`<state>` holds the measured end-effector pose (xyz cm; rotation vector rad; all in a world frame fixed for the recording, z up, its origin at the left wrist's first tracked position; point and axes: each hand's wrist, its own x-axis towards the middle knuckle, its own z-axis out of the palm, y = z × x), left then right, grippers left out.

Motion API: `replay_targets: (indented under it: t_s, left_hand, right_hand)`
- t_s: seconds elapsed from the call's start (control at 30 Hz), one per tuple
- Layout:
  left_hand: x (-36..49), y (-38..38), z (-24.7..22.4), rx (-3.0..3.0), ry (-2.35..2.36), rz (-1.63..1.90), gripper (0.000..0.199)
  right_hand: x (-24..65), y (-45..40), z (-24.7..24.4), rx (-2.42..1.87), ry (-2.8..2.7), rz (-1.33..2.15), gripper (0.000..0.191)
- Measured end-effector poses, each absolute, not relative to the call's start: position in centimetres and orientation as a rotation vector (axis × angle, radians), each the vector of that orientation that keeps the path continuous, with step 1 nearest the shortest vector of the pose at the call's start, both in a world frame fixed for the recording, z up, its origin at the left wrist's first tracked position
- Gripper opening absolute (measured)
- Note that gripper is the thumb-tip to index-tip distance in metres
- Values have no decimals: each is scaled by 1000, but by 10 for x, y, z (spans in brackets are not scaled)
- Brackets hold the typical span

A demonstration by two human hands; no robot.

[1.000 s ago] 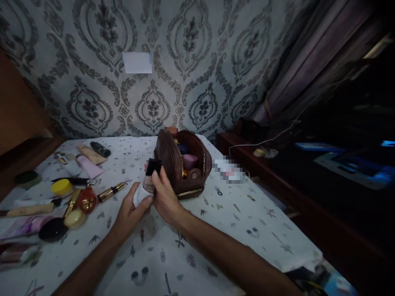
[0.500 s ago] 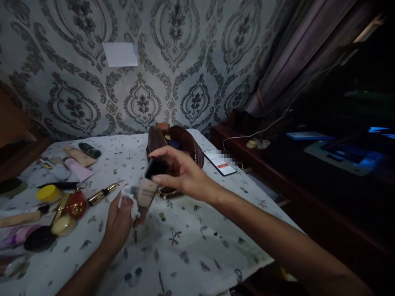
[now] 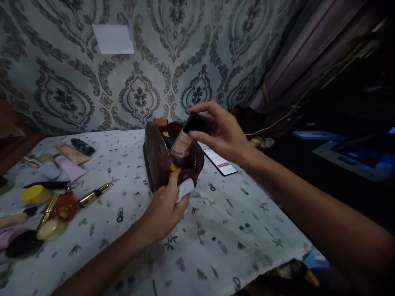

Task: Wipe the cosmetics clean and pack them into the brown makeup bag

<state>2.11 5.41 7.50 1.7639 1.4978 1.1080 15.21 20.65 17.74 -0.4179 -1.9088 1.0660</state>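
Observation:
A foundation bottle with a black cap is pinched by its cap in my right hand. It hangs tilted over the mouth of a brown zip bag, which stands unzipped on the table. Inside the bag, a yellow item and a dark blue item show in part. My left hand is at the bag's front rim, its fingers closed on a white wipe. Whether those fingers also hold the rim is hard to tell.
Cosmetics lie on the left: a lipstick-like gold and black tube, a yellow jar, a red bottle, a pink tube and a dark green bottle. A phone lies right of the bag on the patterned tablecloth.
My right hand has carried the foundation bottle right and up, from beside the wipe to above the bag. My left hand has moved right with the wipe to the bag's front.

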Motion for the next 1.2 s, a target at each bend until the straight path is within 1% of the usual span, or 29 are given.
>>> replay_targets:
  t_s: [0.07, 0.2, 0.27, 0.4, 0.57, 0.63, 0.83, 1.07, 1.2]
  left_hand:
    - [21, 52, 65, 1929, 1497, 1074, 47]
    - [18, 45, 46, 2214, 1563, 1021, 59]
    - [16, 43, 41, 2248, 1570, 994, 61]
    - [16, 44, 38, 2286, 1580, 942, 62]
    - [14, 43, 36, 2294, 1620, 833, 65]
    - [13, 43, 36, 2295, 1620, 822, 64]
    - [12, 43, 37, 2333, 1614, 832, 62]
    - [12, 42, 42, 2293, 1643, 712, 63]
    - [12, 42, 41, 2299, 1629, 727, 63]
  right_hand:
    - [153, 212, 174, -436, -2086, 1044, 36]
    - [156, 220, 169, -409, -2512, 913, 38]
    - [157, 223, 168, -405, -2648, 848, 38]
    - [153, 225, 170, -423, -2745, 795, 36]
    - [141, 225, 172, -315, -2786, 879, 30]
    - [138, 226, 173, -273, -2844, 833, 30]
    - [137, 221, 170, -255, -3106, 391, 37]
    - [133, 202, 164, -525, -3350, -173, 37]
    - [131, 198, 167, -490, -3392, -290, 38]
